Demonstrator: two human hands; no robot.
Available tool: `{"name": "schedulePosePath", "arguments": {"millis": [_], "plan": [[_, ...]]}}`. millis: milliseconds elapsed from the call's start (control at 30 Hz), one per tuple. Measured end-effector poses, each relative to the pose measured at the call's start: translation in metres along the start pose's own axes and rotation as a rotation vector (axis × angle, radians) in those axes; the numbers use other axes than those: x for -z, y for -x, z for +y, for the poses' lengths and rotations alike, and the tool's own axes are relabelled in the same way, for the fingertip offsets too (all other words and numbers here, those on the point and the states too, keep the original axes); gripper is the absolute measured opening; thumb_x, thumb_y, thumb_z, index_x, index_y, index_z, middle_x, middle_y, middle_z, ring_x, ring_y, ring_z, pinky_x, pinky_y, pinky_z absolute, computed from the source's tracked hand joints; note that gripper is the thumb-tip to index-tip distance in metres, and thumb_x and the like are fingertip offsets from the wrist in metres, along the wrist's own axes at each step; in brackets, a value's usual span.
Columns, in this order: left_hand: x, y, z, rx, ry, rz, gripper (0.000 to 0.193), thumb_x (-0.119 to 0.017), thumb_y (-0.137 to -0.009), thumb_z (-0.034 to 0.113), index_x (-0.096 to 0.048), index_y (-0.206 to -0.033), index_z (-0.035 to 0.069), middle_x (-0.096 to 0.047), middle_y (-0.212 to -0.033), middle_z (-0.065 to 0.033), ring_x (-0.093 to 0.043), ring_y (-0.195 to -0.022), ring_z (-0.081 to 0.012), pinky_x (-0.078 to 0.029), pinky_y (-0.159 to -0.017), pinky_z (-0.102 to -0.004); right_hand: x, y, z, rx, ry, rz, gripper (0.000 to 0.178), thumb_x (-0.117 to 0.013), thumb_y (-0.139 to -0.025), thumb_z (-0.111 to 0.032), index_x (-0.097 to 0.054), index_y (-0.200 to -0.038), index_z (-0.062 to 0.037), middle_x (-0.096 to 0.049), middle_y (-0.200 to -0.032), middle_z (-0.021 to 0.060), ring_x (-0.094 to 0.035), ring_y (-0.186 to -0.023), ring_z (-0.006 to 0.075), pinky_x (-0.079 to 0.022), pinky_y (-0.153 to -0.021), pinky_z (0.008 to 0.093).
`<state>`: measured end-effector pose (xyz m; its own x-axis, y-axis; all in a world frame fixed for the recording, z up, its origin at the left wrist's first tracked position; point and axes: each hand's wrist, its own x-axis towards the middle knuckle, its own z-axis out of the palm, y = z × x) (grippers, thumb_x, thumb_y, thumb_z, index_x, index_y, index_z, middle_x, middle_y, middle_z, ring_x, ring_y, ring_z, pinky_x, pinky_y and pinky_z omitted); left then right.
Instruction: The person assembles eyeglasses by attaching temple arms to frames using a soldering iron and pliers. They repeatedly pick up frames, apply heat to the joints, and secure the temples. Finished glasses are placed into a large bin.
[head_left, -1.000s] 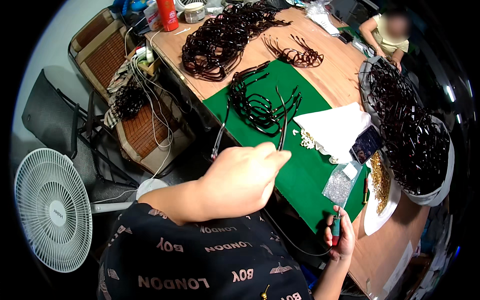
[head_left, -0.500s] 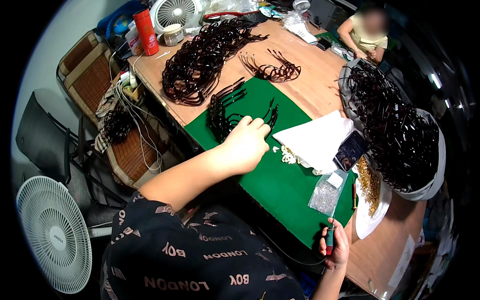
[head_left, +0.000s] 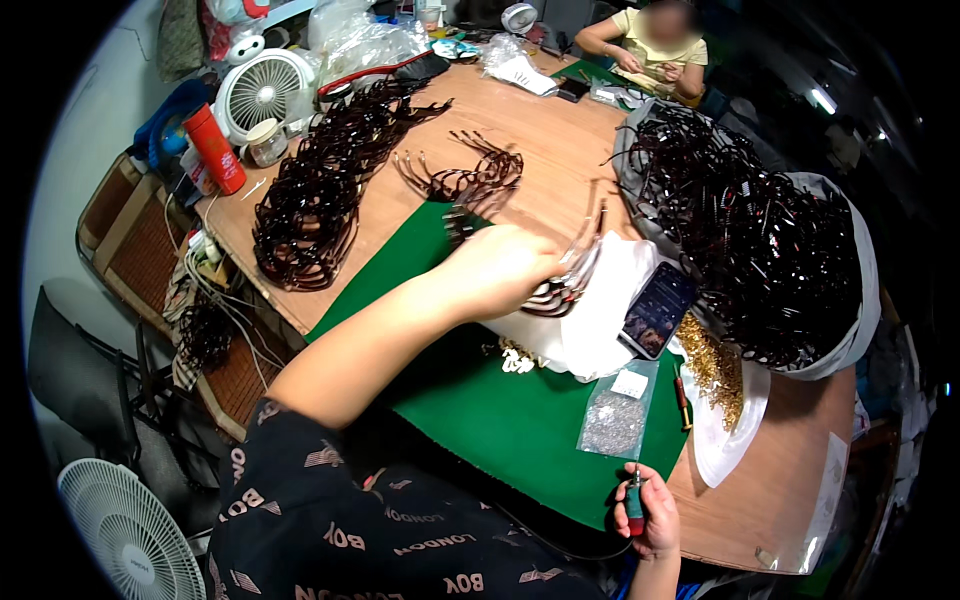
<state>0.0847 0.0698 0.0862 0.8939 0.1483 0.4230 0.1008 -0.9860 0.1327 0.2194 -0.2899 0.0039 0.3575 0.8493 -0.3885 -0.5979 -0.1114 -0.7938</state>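
My left hand [head_left: 500,268] is closed on a bundle of thin, curved, glossy dark-brown strips [head_left: 560,298], held above the green mat [head_left: 450,400] and beside a white cloth or bag [head_left: 605,325]. The bundle is smeared by motion. A smaller group of similar strips [head_left: 465,178] lies on the wooden table beyond that hand. At the mat's near right edge, my right hand [head_left: 657,515] grips a corded power screwdriver [head_left: 635,508] with a green and red body, its tip pointing away from me. Small cream pieces [head_left: 517,357] lie on the mat.
A long pile of strips [head_left: 325,190] lies far left, and a large filled sack [head_left: 750,240] stands right. Around the mat are a phone [head_left: 660,308], a clear bag of silver bits [head_left: 615,420], gold parts [head_left: 712,372] and a red-handled screwdriver [head_left: 682,402]. Another person [head_left: 650,50] sits opposite.
My left hand has lifted the bundle of strips off the mat and moved it right, toward the white cloth. The right hand keeps the power screwdriver. The view has shifted.
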Motion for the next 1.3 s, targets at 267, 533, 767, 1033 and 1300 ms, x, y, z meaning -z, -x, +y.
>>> {"name": "schedulePosePath", "arguments": {"millis": [267,533,767,1033,1300], "plan": [[-0.046,-0.059,-0.038,-0.035,0.449,-0.318,0.072,-0.071,-0.072,0.024,-0.038,-0.133,0.004,-0.042,-0.133,-0.0177,-0.036,-0.126,-0.0307,-0.029,-0.105,-0.0367,0.005,0.005,0.0,-0.004,-0.089,-0.015,0.042,-0.047,-0.093,-0.025,-0.037,-0.124,0.0015,-0.053,-0.088,0.0171,-0.052,-0.053,0.0188,-0.042,-0.04,0.0247],[-0.045,0.005,-0.169,0.645,-0.121,0.087,0.033,-0.06,-0.081,0.024,-0.059,-0.11,0.008,-0.064,-0.098,-0.0158,-0.06,-0.094,-0.032,-0.046,-0.083,-0.039,0.003,0.001,0.001,-0.018,-0.168,-0.103,0.038,-0.045,-0.094,-0.02,-0.038,-0.125,0.0016,-0.054,-0.088,0.0155,-0.053,-0.054,0.0188,-0.042,-0.042,0.0251],[0.003,0.059,-0.054,0.608,0.494,-0.053,0.02,-0.054,-0.088,0.013,-0.065,-0.103,0.006,-0.065,-0.093,-0.0079,-0.061,-0.085,-0.0201,-0.045,-0.08,-0.0288,0.016,0.006,0.009,0.07,-0.078,-0.074,0.041,-0.049,-0.092,-0.024,-0.04,-0.124,0.0007,-0.054,-0.085,0.0142,-0.051,-0.047,0.0161,-0.04,-0.04,0.0239],[0.035,0.135,-0.066,0.528,1.408,0.22,0.024,-0.047,-0.094,0.017,-0.056,-0.106,-0.001,-0.049,-0.061,0.0003,-0.057,-0.067,-0.009,-0.044,-0.073,-0.0227,-0.018,0.015,-0.011,0.42,1.122,0.093,0.031,-0.055,-0.088,-0.016,-0.055,-0.116,-0.0035,-0.062,-0.09,0.0109,-0.059,-0.082,0.0216,-0.047,-0.072,0.0329],[0.08,0.156,-0.014,-0.012,0.995,0.121,0.026,-0.054,-0.084,0.021,-0.06,-0.101,0.001,-0.052,-0.088,-0.0067,-0.048,-0.066,-0.0182,-0.039,-0.066,-0.0274,-0.053,-0.008,-0.008,0.304,1.556,0.296,0.025,-0.055,-0.085,-0.016,-0.049,-0.104,-0.0018,-0.06,-0.089,0.0214,-0.06,-0.079,0.0378,-0.049,-0.07,0.0426]]}}
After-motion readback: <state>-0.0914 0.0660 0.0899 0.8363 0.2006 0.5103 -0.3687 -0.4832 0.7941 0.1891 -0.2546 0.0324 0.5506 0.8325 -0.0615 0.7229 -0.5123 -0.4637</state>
